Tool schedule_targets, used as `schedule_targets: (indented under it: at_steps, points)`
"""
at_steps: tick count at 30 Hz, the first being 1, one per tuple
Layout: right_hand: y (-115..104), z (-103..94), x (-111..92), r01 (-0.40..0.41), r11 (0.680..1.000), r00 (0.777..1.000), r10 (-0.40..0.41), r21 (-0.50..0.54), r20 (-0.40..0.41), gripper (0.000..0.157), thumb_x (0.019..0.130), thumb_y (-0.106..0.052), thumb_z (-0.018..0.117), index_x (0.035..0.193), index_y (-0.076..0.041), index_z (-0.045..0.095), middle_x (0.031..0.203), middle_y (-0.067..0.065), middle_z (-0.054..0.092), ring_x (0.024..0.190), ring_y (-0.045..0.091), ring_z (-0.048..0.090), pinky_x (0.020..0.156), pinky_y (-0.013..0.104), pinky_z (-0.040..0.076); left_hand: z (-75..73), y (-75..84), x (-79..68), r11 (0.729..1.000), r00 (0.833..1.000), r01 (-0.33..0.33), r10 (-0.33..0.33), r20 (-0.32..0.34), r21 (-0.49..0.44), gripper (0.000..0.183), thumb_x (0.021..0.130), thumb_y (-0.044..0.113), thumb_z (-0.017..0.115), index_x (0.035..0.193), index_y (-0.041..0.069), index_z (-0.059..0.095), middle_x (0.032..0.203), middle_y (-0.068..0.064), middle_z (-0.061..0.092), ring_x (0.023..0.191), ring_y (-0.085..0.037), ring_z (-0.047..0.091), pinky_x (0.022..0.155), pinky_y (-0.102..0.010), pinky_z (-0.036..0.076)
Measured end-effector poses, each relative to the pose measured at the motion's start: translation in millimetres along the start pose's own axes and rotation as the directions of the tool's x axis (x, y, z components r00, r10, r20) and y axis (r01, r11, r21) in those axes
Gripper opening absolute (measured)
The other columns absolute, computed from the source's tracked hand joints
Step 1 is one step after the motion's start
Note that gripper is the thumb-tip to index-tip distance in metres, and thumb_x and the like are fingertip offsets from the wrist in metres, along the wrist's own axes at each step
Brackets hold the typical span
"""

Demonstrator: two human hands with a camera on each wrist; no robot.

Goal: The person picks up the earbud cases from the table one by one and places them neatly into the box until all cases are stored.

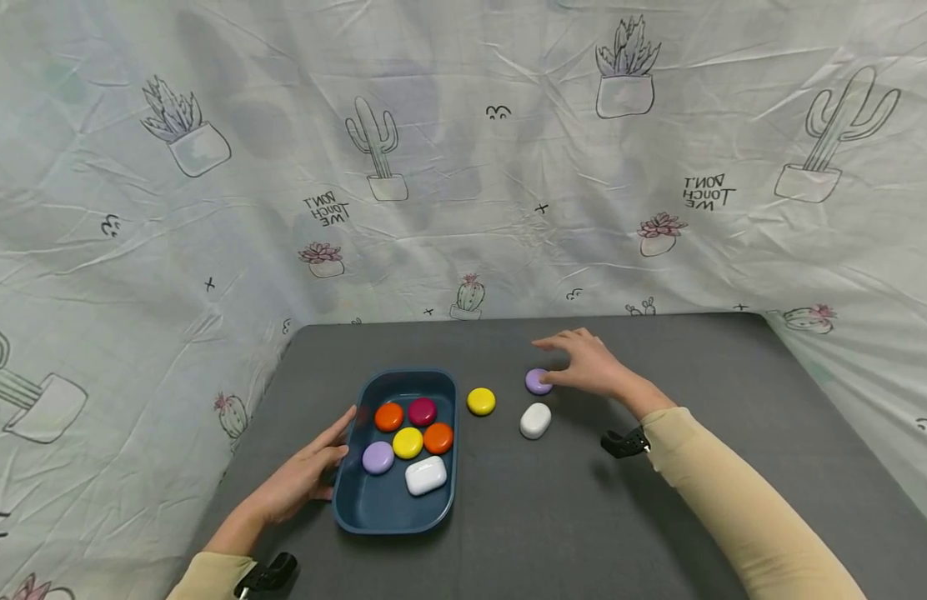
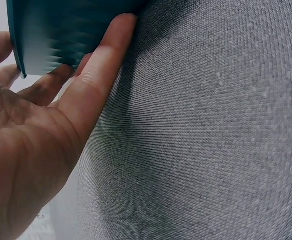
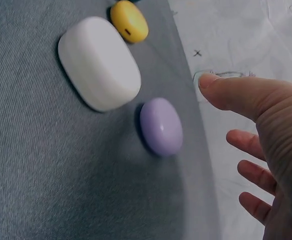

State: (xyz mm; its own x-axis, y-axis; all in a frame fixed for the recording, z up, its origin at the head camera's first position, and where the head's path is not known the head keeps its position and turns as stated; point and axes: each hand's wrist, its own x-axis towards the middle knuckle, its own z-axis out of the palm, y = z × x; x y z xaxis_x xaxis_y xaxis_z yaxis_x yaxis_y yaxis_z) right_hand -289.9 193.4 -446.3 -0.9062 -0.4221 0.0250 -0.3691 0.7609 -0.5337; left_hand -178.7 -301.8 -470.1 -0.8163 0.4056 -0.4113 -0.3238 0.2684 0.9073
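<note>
A dark blue tray [image 1: 393, 521] stands left of centre with smooth rounded pieces inside. Along its left side my left hand [image 1: 302, 475] rests; in the left wrist view the fingers [image 2: 93, 70] touch the outer wall of the tray [image 2: 60, 30]. My right hand [image 1: 587, 367] hovers around the light purple round piece [image 1: 537, 382], fingers spread and thumb nearest it. The right wrist view shows a gap between the thumb [image 3: 231, 95] and the purple piece [image 3: 161, 127]. Close by lie a white oblong piece [image 1: 535, 421] and a yellow round piece [image 1: 481, 402].
Inside the tray are two orange pieces [image 1: 389, 417], a dark red one [image 1: 422, 411], a yellow one [image 1: 408, 443], a purple one [image 1: 378, 457] and a white block [image 1: 426, 476]. A printed cloth [image 1: 433, 167] hangs behind the dark grey table [image 1: 538, 533].
</note>
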Motion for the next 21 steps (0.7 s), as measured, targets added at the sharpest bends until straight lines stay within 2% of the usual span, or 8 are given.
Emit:
schedule_targets:
  at_steps: [7, 15, 21]
  points:
    - [15, 4.2, 3, -0.016, 1.000, 1.000, 0.016, -0.025, 0.023, 0.065, 0.085, -0.040, 0.083, 0.143, -0.017, 0.063, 0.133, 0.009, 0.062, 0.128, 0.037, 0.043, 0.102, 0.063, 0.030, 4.3, 3.1, 1.7, 1.000, 0.999, 0.018, -0.018, -0.031, 0.004, 0.063, 0.111, 0.034, 0.044, 0.164, 0.043, 0.011, 0.168, -0.023, 0.007, 0.142, -0.052, 0.031, 0.088, -0.058, 0.054]
    - [26, 17.9, 4, -0.021, 0.999, 0.998, 0.023, -0.027, 0.062, 0.064, 0.083, -0.042, 0.084, 0.139, -0.019, 0.065, 0.124, 0.005, 0.064, 0.122, 0.036, 0.046, 0.098, 0.062, 0.034, 5.7, 3.9, 2.1, 1.000, 1.000, 0.013, -0.013, -0.028, -0.005, 0.063, 0.111, 0.033, 0.044, 0.164, 0.043, 0.011, 0.167, -0.023, 0.010, 0.141, -0.049, 0.035, 0.088, -0.056, 0.055]
    - [29, 23.5, 6, -0.033, 0.999, 0.997, 0.034, -0.018, 0.071, 0.062, 0.083, -0.042, 0.085, 0.138, -0.019, 0.066, 0.123, 0.004, 0.065, 0.123, 0.036, 0.046, 0.099, 0.063, 0.032, 7.5, 5.2, 1.7, 1.000, 0.999, 0.019, -0.019, -0.034, -0.006, 0.063, 0.111, 0.032, 0.043, 0.164, 0.042, 0.011, 0.167, -0.023, 0.010, 0.141, -0.048, 0.036, 0.088, -0.055, 0.055]
